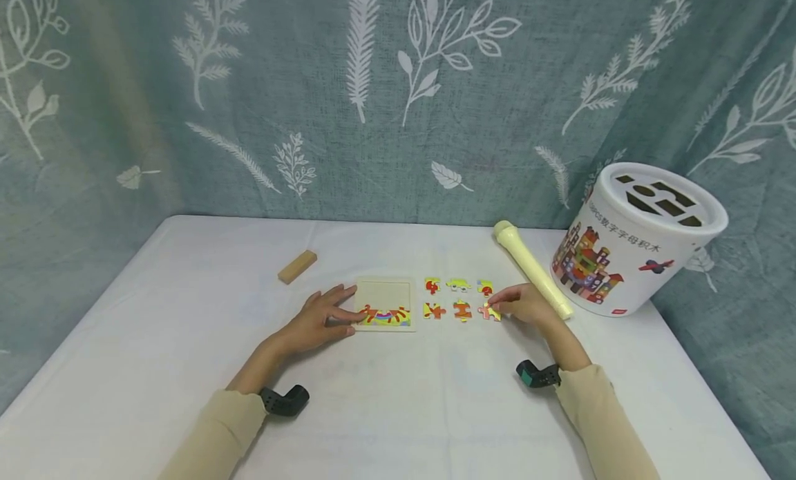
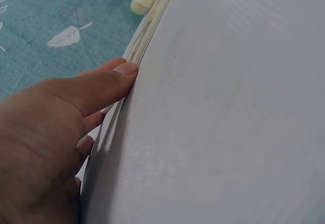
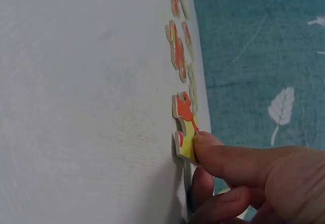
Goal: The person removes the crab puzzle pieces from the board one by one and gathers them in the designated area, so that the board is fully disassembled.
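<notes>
R hand [image 1: 524,304]: fingers clamped on jigsaw pc [image 3: 188,140], it's at their tips; L hand [image 1: 318,321] fingers spread, touching tray [image 1: 384,294]. Pc prob. light, stiff; pinch opp. edges.

Sleeves, two, mine, long, beige cloth. My left sleeve [image 1: 214,432]: soft creases, broad plain cuff [image 1: 244,409]. My right sleeve [image 1: 606,428]: same beige, lightly rumpled at the wrist edge. My left wrist unit [image 1: 291,401]: black, bent in shape, rounded at its outer end. My right wrist unit [image 1: 546,376]: black, angular, one green patch [image 1: 526,377] on its end, small marks too fine to read. My left hand [image 1: 320,319] and right hand [image 1: 525,303]: bare.
</notes>
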`<state>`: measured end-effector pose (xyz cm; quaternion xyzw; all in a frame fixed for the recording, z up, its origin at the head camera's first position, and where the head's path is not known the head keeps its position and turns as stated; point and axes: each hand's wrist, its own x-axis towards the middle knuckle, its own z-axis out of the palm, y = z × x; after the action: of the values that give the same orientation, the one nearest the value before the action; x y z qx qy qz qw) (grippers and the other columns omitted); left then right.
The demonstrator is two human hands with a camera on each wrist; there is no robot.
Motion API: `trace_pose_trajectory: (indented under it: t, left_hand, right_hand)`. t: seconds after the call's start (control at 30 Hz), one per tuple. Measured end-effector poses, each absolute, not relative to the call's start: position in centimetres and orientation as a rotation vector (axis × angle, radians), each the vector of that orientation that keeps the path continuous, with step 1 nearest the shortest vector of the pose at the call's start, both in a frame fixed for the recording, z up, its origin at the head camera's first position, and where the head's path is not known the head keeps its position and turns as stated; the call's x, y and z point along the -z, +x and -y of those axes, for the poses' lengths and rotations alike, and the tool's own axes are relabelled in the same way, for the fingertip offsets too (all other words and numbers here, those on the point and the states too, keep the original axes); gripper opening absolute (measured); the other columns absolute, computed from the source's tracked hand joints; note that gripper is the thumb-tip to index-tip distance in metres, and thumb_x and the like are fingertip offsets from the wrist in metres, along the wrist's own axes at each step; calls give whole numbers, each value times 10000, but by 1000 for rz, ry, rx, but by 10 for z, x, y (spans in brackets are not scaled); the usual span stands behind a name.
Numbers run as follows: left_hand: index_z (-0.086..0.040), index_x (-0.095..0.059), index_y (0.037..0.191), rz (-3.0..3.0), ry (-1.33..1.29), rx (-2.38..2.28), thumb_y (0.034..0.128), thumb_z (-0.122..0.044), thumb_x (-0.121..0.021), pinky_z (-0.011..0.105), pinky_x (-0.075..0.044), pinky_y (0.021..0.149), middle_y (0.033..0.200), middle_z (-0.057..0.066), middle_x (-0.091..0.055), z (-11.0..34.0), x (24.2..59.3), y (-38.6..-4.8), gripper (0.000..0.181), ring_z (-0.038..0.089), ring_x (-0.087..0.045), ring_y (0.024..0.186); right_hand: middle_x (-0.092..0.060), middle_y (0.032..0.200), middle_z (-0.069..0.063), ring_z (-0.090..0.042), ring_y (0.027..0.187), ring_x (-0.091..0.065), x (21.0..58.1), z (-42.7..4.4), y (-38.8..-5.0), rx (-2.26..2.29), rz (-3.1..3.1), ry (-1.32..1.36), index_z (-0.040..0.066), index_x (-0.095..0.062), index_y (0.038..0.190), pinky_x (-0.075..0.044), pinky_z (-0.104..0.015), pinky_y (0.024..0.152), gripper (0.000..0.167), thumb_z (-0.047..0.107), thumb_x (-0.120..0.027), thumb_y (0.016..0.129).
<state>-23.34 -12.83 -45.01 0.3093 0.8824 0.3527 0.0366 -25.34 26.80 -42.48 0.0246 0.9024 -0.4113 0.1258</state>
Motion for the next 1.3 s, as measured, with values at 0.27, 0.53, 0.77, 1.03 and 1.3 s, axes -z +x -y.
trace_pose_trajectory:
  t: [0.27,0.53,0.77,1.03,1.3]
  left_hand:
    - [-123,-687,1099,-2711,933,-1113,824,-173,-673,659,-30,1051,1455,204,-334,128,452,-232,280,433,-179,1376]
    - [-109,-605,1222,-2687,897,-1123,804,-154,-690,630,-23,1072,1458,191,-337,127,448,-230,428,403,-175,1388]
    - [0,-460,1331,-2738,823,-1056,801,-233,-700,602,-70,1090,1449,171,-362,127,447,-231,627,382,-205,1384]
    - [-6,-504,1298,-2750,827,-1059,806,-255,-694,596,-120,1083,1435,144,-397,124,449,-232,583,363,-237,1378]
    - [-4,-515,1287,-2759,817,-1070,795,-246,-707,608,-127,1076,1424,145,-412,128,448,-231,581,363,-251,1373]
  right_hand:
    - [-674,953,-97,-137,776,-510,422,-263,-252,1163,-2666,82,28,-694,978,-410,-230,643,181,136,-643,842]
    - [-557,897,-55,-155,748,-460,406,-219,-257,1160,-2620,-43,59,-676,1050,-377,-245,604,250,180,-658,833]
    - [-526,726,-7,-95,541,-394,406,-138,-259,1201,-2476,-321,40,-657,1064,-347,-217,494,250,125,-660,829]
    - [-566,701,-9,-93,589,-446,417,-89,-259,1171,-2480,-489,46,-682,1025,-367,-190,529,228,73,-684,798]
    - [-514,692,14,-108,626,-423,424,-80,-256,1139,-2532,-478,66,-701,986,-337,-195,549,227,33,-704,762]
